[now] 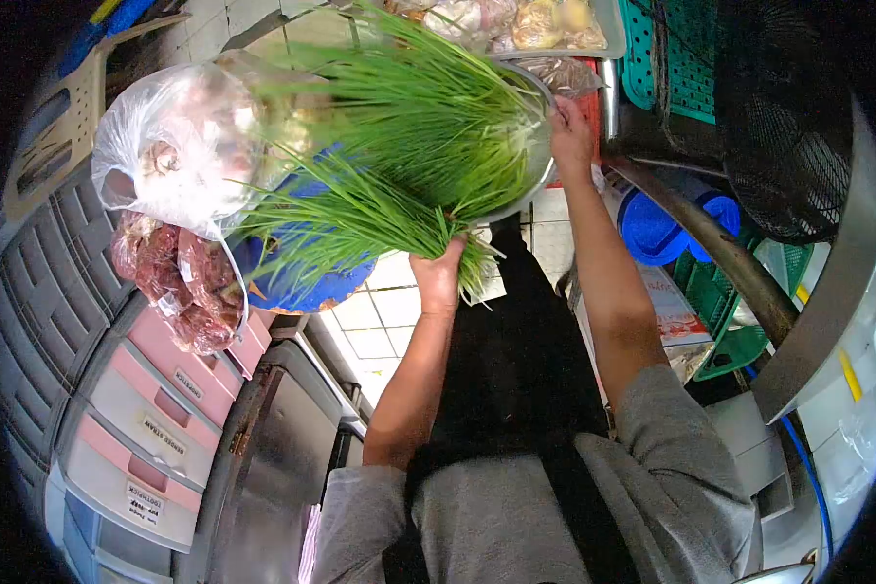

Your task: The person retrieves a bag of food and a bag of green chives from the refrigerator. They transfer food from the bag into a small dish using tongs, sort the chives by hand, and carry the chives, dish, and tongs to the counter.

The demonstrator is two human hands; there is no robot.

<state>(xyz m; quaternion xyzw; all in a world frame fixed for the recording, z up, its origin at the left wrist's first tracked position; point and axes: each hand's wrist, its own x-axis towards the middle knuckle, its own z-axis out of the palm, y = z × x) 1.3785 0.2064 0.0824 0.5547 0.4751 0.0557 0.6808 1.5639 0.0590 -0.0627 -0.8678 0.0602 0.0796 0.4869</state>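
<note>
My left hand (438, 279) is closed around the white root ends of a bunch of long green chives (360, 219), whose leaves fan out to the left. My right hand (571, 136) grips the right rim of a round metal bowl (541, 180). A larger heap of the same greens (428, 117) fills that bowl and spills past its far left side, hiding most of it. The held bunch is against the near edge of this heap; whether it rests on the bowl cannot be seen.
At left, a clear plastic bag (180, 146) of pale bulbs hangs above bagged dark-red produce (180, 282) and labelled pink drawers (156, 399). A blue round surface (311, 277) sits below the leaves. On the right are a black fan (784, 136), blue lids (652, 229) and green baskets (740, 350).
</note>
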